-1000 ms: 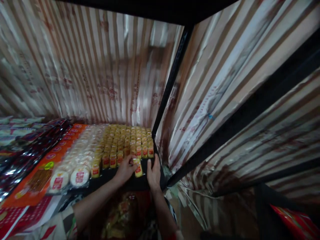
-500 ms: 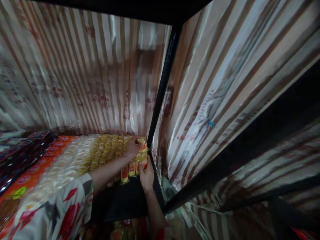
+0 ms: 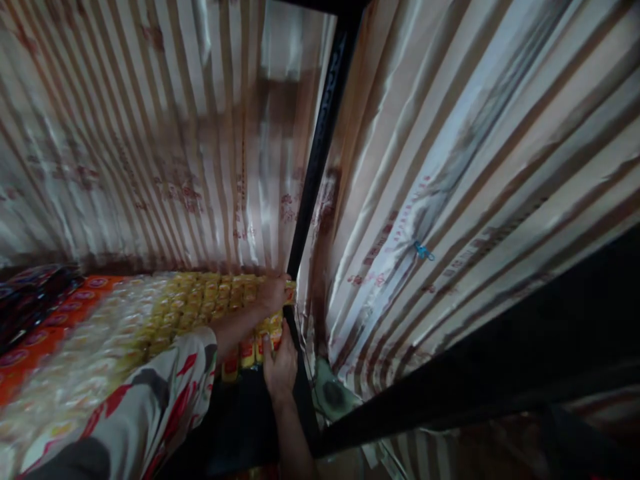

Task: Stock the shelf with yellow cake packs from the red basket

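- Likely step: seating yellow packs [image 3: 193,307] at row's back
- Left hand [image 3: 274,295]: far end, grip hidden, can't tell
- Right hand [image 3: 281,367]: half-open against nearer ones
- Next calls for light pressure

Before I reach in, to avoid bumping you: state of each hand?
Left hand: at small yellow wrapped packets; grip cannot be told.
Right hand: open, thumb spread from fingers, beside those packets.

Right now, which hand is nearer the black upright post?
Left. The left hand is close by the lower end of the post, contact unclear; the right hand is farther off, nearer the camera, by the front of the yellow packs.
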`<state>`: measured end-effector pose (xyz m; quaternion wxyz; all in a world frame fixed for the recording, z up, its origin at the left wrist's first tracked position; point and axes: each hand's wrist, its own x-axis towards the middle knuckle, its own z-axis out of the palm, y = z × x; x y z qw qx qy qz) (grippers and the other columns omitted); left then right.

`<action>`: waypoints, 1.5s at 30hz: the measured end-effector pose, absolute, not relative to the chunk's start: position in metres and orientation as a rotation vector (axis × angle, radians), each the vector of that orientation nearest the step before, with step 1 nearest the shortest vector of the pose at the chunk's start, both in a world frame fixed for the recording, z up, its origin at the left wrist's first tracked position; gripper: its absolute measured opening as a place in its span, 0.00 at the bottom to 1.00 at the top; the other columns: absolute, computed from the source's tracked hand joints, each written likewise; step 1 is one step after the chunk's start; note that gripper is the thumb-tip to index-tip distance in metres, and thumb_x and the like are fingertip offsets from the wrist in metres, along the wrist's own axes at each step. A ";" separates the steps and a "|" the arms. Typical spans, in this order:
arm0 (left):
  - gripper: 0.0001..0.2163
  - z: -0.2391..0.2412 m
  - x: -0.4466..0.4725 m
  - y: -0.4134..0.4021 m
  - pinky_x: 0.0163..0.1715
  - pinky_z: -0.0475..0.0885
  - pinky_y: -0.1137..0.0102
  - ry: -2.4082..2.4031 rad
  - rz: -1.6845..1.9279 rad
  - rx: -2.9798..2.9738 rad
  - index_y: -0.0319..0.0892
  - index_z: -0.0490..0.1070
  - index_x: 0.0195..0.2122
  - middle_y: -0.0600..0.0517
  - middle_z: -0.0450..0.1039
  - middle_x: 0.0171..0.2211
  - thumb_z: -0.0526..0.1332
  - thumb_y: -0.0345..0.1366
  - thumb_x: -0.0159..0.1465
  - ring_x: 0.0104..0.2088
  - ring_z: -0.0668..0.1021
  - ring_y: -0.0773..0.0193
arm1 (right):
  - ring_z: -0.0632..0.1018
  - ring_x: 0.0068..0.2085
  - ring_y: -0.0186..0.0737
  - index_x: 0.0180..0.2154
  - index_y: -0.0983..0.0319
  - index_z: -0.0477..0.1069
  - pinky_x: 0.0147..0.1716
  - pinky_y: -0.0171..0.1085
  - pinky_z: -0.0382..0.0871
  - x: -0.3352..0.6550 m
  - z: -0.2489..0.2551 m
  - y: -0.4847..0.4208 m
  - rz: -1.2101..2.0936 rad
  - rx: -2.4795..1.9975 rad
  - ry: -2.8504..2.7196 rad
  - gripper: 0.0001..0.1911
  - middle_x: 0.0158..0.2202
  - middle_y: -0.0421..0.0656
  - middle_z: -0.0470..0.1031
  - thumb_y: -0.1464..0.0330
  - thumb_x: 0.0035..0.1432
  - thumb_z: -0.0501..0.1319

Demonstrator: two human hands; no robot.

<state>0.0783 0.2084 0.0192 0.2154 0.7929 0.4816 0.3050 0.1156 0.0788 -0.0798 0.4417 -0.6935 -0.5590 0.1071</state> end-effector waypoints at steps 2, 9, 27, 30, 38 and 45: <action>0.11 0.017 0.079 0.209 0.39 0.67 0.68 1.330 0.825 2.227 0.39 0.71 0.41 0.45 0.73 0.35 0.58 0.28 0.56 0.37 0.75 0.58 | 0.63 0.57 0.46 0.60 0.68 0.52 0.54 0.45 0.57 0.116 -0.079 0.079 0.269 -1.724 -1.390 0.31 0.58 0.53 0.60 0.56 0.61 0.47; 0.09 0.009 0.078 0.212 0.40 0.67 0.67 1.342 0.768 2.342 0.39 0.71 0.39 0.43 0.73 0.36 0.59 0.30 0.57 0.39 0.74 0.56 | 0.65 0.56 0.46 0.59 0.68 0.53 0.53 0.44 0.59 0.116 -0.080 0.079 0.225 -1.716 -1.397 0.30 0.57 0.54 0.62 0.57 0.61 0.47; 0.11 0.003 0.094 0.211 0.46 0.63 0.63 1.504 0.448 2.650 0.34 0.69 0.39 0.41 0.69 0.40 0.48 0.25 0.62 0.46 0.67 0.54 | 0.66 0.56 0.46 0.59 0.66 0.53 0.50 0.45 0.62 0.114 -0.081 0.078 0.155 -1.715 -1.410 0.28 0.56 0.54 0.63 0.58 0.61 0.48; 0.12 0.001 0.099 0.211 0.45 0.63 0.62 1.563 0.444 2.630 0.32 0.69 0.39 0.39 0.67 0.41 0.47 0.25 0.63 0.48 0.65 0.54 | 0.66 0.56 0.46 0.59 0.65 0.53 0.50 0.45 0.63 0.115 -0.081 0.078 0.152 -1.698 -1.416 0.28 0.56 0.53 0.63 0.59 0.61 0.49; 0.14 0.008 0.096 0.208 0.45 0.65 0.63 1.635 0.474 2.555 0.32 0.70 0.41 0.39 0.67 0.43 0.45 0.25 0.63 0.47 0.66 0.54 | 0.63 0.58 0.48 0.60 0.68 0.50 0.53 0.48 0.60 0.114 -0.081 0.079 0.244 -1.748 -1.395 0.32 0.57 0.56 0.60 0.57 0.60 0.48; 0.12 0.007 0.092 0.206 0.44 0.66 0.62 1.587 0.565 2.534 0.33 0.70 0.41 0.40 0.68 0.42 0.49 0.24 0.60 0.46 0.68 0.54 | 0.58 0.60 0.50 0.61 0.72 0.47 0.55 0.49 0.56 0.114 -0.083 0.079 0.286 -1.750 -1.355 0.36 0.60 0.58 0.54 0.55 0.59 0.49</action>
